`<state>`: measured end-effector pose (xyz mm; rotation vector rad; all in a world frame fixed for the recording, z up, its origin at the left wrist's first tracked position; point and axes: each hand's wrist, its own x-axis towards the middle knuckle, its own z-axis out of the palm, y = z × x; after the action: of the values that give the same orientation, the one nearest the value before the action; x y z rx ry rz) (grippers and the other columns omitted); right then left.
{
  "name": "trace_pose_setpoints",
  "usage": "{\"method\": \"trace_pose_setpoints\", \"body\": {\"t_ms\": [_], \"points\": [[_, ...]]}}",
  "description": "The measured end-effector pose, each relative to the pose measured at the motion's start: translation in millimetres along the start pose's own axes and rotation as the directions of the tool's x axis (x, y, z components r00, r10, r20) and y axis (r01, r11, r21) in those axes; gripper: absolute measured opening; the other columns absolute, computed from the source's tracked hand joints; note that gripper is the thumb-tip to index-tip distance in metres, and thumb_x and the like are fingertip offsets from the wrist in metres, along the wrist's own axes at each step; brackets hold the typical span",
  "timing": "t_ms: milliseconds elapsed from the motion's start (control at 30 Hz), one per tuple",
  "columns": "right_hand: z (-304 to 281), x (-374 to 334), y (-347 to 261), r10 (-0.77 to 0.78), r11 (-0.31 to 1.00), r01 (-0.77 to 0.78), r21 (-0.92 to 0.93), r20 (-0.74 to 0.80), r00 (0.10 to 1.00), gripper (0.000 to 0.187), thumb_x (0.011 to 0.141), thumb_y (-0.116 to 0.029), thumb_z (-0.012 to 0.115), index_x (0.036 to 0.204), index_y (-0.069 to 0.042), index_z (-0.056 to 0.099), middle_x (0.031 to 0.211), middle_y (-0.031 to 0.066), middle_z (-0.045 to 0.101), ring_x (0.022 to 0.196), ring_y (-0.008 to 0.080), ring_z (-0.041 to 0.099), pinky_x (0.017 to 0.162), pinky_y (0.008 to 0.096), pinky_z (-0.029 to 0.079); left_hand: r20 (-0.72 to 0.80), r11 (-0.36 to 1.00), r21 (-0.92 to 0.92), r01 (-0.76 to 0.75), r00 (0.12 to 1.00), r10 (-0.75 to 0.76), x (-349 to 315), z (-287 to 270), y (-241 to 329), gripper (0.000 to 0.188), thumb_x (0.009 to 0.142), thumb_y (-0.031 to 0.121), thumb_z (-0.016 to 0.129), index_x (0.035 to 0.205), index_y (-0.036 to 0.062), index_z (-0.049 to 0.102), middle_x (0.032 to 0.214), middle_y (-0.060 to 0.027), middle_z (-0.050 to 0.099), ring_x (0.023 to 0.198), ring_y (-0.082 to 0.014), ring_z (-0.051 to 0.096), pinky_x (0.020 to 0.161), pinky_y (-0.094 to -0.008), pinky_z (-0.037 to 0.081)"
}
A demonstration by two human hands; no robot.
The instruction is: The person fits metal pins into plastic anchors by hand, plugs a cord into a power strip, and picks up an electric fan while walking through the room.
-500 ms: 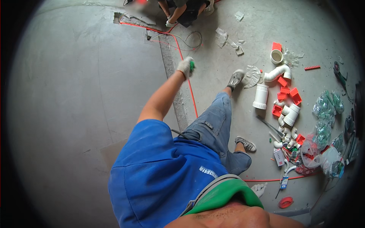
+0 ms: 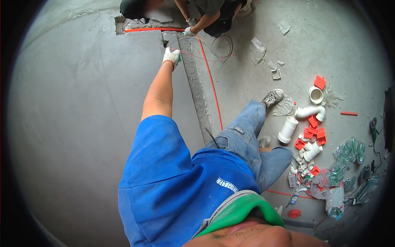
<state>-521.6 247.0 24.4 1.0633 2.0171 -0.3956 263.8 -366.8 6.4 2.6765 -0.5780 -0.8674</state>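
My left hand (image 2: 171,57), in a white knitted glove, is stretched far forward over the grey surface. Its fingers look closed, with a small green thing (image 2: 179,58) showing at their right side; its kind I cannot make out. The fingertips are at the near edge of a small square cut-out (image 2: 165,43) in the surface. Close by, a thin red wire (image 2: 189,53) runs off toward a loose coil of cable (image 2: 224,49). Of my right hand (image 2: 279,210), only a sliver of white glove shows beside the green collar, its fingers mostly hidden.
A co-worker (image 2: 207,14) with gloved hands crouches at the far side beside a red conduit (image 2: 152,29). Another red tube (image 2: 212,82) follows the rough strip. White pipe fittings (image 2: 288,129), red boxes (image 2: 321,136), plastic bags (image 2: 345,158) and a power tool (image 2: 373,127) lie right.
My left hand has moved left and forward to the square cut-out. My legs have shifted, and my right hand is more hidden. The co-worker's head and hands show more fully.
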Motion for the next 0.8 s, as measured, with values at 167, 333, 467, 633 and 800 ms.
{"method": "trace_pose_setpoints", "body": {"t_ms": [167, 333, 467, 633, 800], "points": [[89.6, -60.2, -94.8, -0.120, 0.988, 0.123, -0.091, 0.028, 0.992, 0.019, 0.095, -0.039, 0.053, 0.093, -0.020, 0.054, 0.060, -0.0074, 0.040, 0.041, 0.0054, 0.027, 0.036, 0.0227, 0.019, 0.024, 0.976, 0.218, 0.013, 1.000, -0.019, 14.3, 16.1, 64.9, 0.073, 0.087, 0.021, 0.057, 0.151, 0.0182, 0.022, 0.074, -0.0059, 0.058, 0.055, -0.0152, 0.054, 0.042, -0.0322, 0.037], [172.4, -65.0, -179.3, -0.029, 0.961, 0.038, -0.276, 0.035, 0.999, 0.016, 0.097, -0.030, 0.050, 0.109, -0.022, 0.055, 0.066, -0.0057, 0.044, 0.044, 0.0058, 0.033, 0.036, 0.0228, 0.024, -0.034, 0.915, 0.343, 0.211, 0.977, -0.212, 8.7, 52.6, 139.1, 0.077, 0.086, 0.021, 0.057, 0.152, 0.0186, 0.017, 0.078, -0.0065, 0.059, 0.062, -0.0178, 0.056, 0.049, -0.0351, 0.041], [239.7, -48.9, -285.8, 0.166, 0.878, -0.084, -0.471, 0.135, 0.977, 0.029, 0.097, -0.030, 0.049, 0.124, -0.020, 0.053, 0.067, -0.0053, 0.045, 0.045, 0.0059, 0.033, 0.036, 0.0226, 0.025, -0.126, 0.853, 0.423, 0.304, 0.953, -0.277, -5.7, 89.6, 203.8, 0.079, 0.085, 0.022, 0.057, 0.153, 0.0177, 0.015, 0.081, -0.0070, 0.060, 0.060, -0.0176, 0.054, 0.049, -0.0358, 0.041], [252.6, -78.1, -399.8, 0.069, 0.933, 0.056, -0.356, 0.329, 0.942, 0.038, 0.099, -0.028, 0.046, 0.136, -0.018, 0.048, 0.068, -0.0025, 0.046, 0.044, 0.0067, 0.036, 0.035, 0.0231, 0.027, -0.047, 0.808, 0.510, 0.295, 0.947, -0.317, 12.8, 158.2, 258.4, 0.054, 0.086, 0.020, 0.054, 0.138, 0.0147, 0.040, 0.081, -0.0074, 0.060, 0.062, -0.0181, 0.056, 0.052, -0.0366, 0.043], [263.5, -132.5, -481.2, 0.055, 0.923, 0.024, -0.383, 0.193, 0.980, 0.014, 0.096, -0.027, 0.052, 0.105, -0.017, 0.057, 0.065, -0.0021, 0.045, 0.043, 0.0071, 0.038, 0.034, 0.0240, 0.028, 0.655, 0.525, 0.710, -0.470, 0.715, -0.245, -32.1, 275.5, 294.3, 0.028, 0.091, 0.031, 0.053, 0.100, 0.0068, 0.066, 0.096, -0.0132, 0.067, 0.082, -0.0334, 0.063, 0.078, -0.0401, 0.052]]}}
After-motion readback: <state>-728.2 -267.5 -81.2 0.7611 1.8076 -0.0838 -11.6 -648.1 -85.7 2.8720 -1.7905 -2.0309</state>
